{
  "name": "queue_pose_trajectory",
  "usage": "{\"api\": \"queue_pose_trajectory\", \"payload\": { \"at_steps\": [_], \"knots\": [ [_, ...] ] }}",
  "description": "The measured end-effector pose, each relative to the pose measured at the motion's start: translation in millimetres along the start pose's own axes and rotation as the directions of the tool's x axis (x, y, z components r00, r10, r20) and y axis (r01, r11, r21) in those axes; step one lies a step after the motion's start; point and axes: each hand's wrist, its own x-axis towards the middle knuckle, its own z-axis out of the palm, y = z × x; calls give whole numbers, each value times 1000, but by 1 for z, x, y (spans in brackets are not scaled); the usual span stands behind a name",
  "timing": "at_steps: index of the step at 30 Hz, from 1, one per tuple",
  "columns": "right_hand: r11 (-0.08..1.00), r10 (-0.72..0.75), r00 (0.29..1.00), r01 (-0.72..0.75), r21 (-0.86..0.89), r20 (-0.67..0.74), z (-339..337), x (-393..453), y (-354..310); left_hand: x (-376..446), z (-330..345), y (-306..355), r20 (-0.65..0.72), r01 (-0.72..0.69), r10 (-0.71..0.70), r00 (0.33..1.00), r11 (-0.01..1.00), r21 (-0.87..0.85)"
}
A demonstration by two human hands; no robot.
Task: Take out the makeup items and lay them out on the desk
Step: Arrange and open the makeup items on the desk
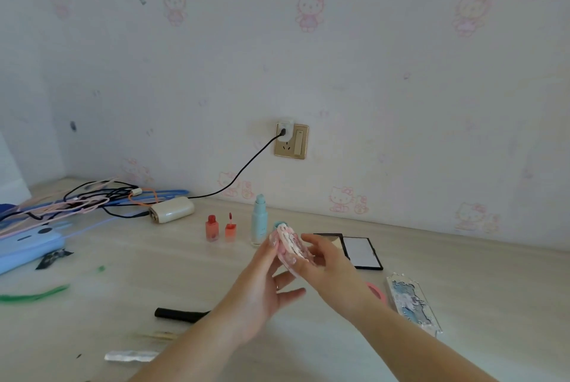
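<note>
Both hands hold a small pink compact (288,243) with a cartoon pattern above the middle of the desk (123,283). My left hand (265,286) pinches its left edge, and my right hand (327,267) grips its right side. Behind them stand a red bottle (212,228), a red lip-gloss tube (230,226) and a tall pale blue bottle (258,221). An open black palette (357,249) lies to the right. A blue patterned case (413,304) lies further right, beside a pink ring-shaped item (377,292) partly hidden by my right arm.
A black tube (179,313) and a silver wrapper (131,356) lie near the front left. A white charger (172,210) with a black cable runs to the wall socket (291,141). Hangers and cables (80,199) and a blue device (27,246) fill the left side.
</note>
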Motion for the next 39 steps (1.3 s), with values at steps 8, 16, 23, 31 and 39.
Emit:
{"api": "queue_pose_trajectory", "payload": {
  "at_steps": [8, 16, 23, 31, 39],
  "knots": [
    [954, -155, 986, 164, -252, 57, -8, -17, -24, -22, 21, -7, -70, 18, -29, 997, 988, -155],
    [856, -198, 980, 191, -481, 35, 2, -28, -33, -31, 25, -7, -146, 63, -83, 986, 989, -135],
    [930, 191, 981, -169, 326, -36, -16, -21, -48, -35, -4, 10, -113, 110, -133, 985, 976, -188],
    [552, 367, 929, -257, 794, 45, 6, -13, -44, -30, -35, 41, -414, 65, -62, 908, 998, -7],
    [492, 462, 880, -361, 792, 113, 56, 16, -29, -20, -82, 55, -282, 195, -41, 959, 815, 545]
  ]
}}
